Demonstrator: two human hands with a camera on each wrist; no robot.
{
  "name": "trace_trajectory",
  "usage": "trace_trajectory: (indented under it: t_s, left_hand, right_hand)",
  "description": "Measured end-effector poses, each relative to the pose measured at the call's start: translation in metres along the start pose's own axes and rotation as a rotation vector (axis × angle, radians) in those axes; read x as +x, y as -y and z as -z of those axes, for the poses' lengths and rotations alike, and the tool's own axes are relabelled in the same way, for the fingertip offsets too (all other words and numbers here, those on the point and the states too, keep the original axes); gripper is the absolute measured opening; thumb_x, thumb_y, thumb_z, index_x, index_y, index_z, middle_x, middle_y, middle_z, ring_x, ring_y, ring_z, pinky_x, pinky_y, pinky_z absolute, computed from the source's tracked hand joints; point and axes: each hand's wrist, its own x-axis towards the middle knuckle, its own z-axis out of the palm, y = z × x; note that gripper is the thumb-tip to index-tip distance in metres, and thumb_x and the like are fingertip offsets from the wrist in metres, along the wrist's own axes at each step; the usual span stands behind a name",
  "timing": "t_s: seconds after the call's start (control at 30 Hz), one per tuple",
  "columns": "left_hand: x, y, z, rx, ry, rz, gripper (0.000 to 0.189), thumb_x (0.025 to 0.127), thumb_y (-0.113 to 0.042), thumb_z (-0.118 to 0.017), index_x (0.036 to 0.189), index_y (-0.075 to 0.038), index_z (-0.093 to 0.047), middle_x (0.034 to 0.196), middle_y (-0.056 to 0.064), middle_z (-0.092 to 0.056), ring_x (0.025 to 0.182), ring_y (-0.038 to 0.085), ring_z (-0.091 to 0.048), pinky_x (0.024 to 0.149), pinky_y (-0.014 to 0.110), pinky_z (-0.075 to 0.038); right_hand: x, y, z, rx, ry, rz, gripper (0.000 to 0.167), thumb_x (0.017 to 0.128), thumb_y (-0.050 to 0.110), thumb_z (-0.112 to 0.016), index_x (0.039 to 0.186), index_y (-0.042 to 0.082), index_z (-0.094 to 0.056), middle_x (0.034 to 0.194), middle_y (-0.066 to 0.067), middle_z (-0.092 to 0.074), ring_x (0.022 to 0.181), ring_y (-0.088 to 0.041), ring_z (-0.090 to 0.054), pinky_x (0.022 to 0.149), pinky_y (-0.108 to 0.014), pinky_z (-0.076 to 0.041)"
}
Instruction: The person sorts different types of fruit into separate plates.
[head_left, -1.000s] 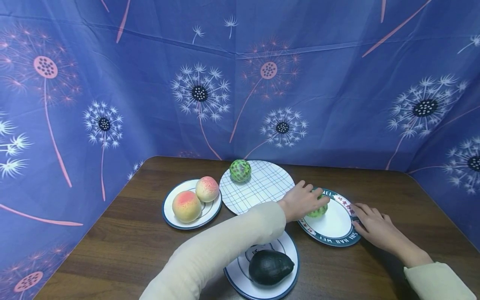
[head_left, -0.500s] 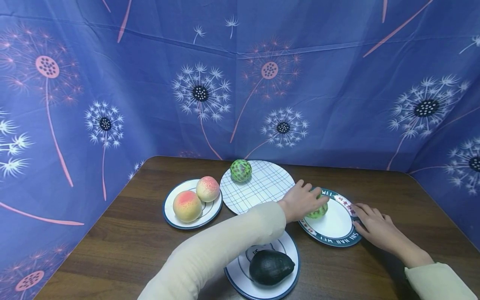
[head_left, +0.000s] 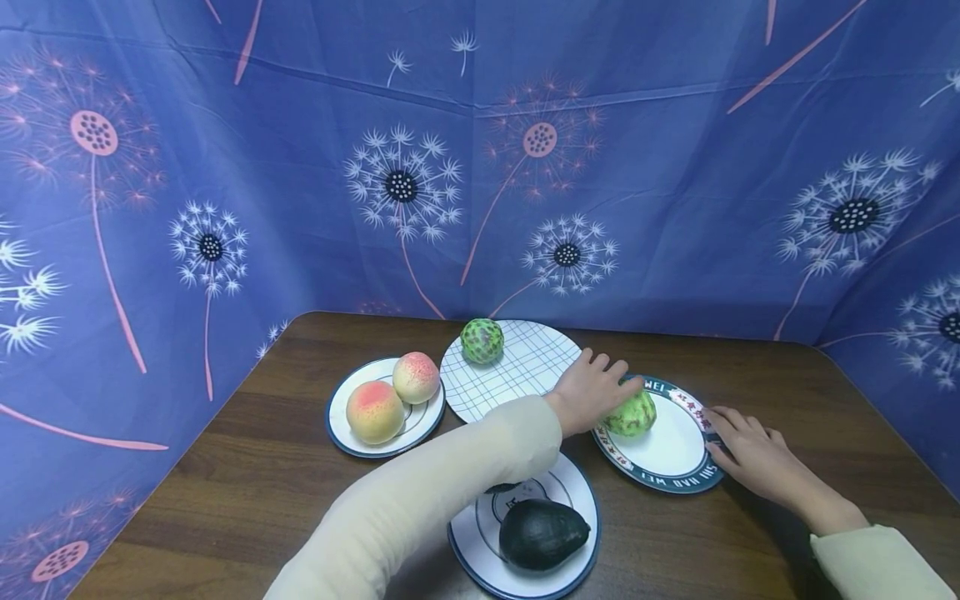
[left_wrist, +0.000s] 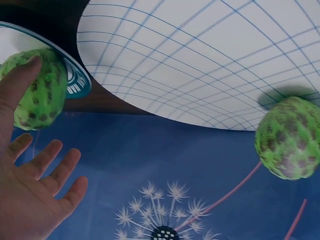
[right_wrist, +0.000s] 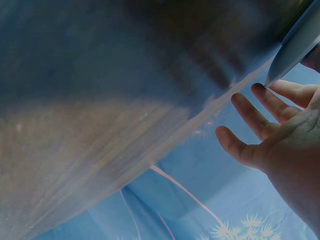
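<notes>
A green custard apple (head_left: 632, 413) with dark spots sits at the left side of a green-rimmed plate (head_left: 671, 482). My left hand (head_left: 591, 392) hovers beside it, fingers spread and holding nothing. In the left wrist view the thumb (left_wrist: 22, 82) overlaps the custard apple (left_wrist: 42, 95), while the other fingers stand apart from it. My right hand (head_left: 765, 458) rests at the plate's right rim with loosely straight fingers. From the right wrist, fingertips (right_wrist: 258, 88) show right at the plate's edge (right_wrist: 295, 52). A second custard apple (head_left: 482, 341) lies on a blue-checked white plate (head_left: 525, 367).
Two peaches (head_left: 374, 412) share a small blue-rimmed plate (head_left: 345, 442) on the left. In front, another plate (head_left: 588, 546) bears a dark avocado (head_left: 543, 534); a second dark thing (head_left: 501, 487) is mostly hidden under the left sleeve (head_left: 450, 475). A blue dandelion-print cloth (head_left: 480, 208) hangs behind the wooden table (head_left: 247, 483).
My left hand has let go of the custard apple and drawn slightly back to the left, uncovering more of the fruit. The right hand stays at the plate's rim.
</notes>
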Motion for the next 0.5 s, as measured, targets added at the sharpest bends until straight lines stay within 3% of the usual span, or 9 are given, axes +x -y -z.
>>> trace_trajectory:
  t_s: [0.23,0.5]
  left_hand:
    - [-0.007,0.014,-0.005,0.006,0.01,0.043,0.067,0.086,-0.039,-0.059,0.141,-0.03,-0.022,0.137,-0.003,-0.039,0.122,0.017,-0.041,0.105,0.035,-0.035]
    - [-0.016,0.034,-0.021,0.007,0.019,0.093,0.068,0.082,-0.044,-0.061,0.138,-0.027,-0.028,0.134,-0.002,-0.042,0.12,0.018,-0.044,0.102,0.037,-0.036]
  right_hand:
    - [0.0,0.0,0.0,0.0,-0.001,-0.002,0.056,0.086,0.022,-0.057,0.132,-0.004,-0.039,0.128,-0.03,-0.038,0.111,-0.05,-0.038,0.082,-0.071,-0.03]
    - [0.0,0.0,0.0,0.0,-0.002,0.0,0.056,0.086,0.022,-0.056,0.131,-0.004,-0.039,0.128,-0.031,-0.038,0.111,-0.051,-0.038,0.082,-0.071,-0.03]
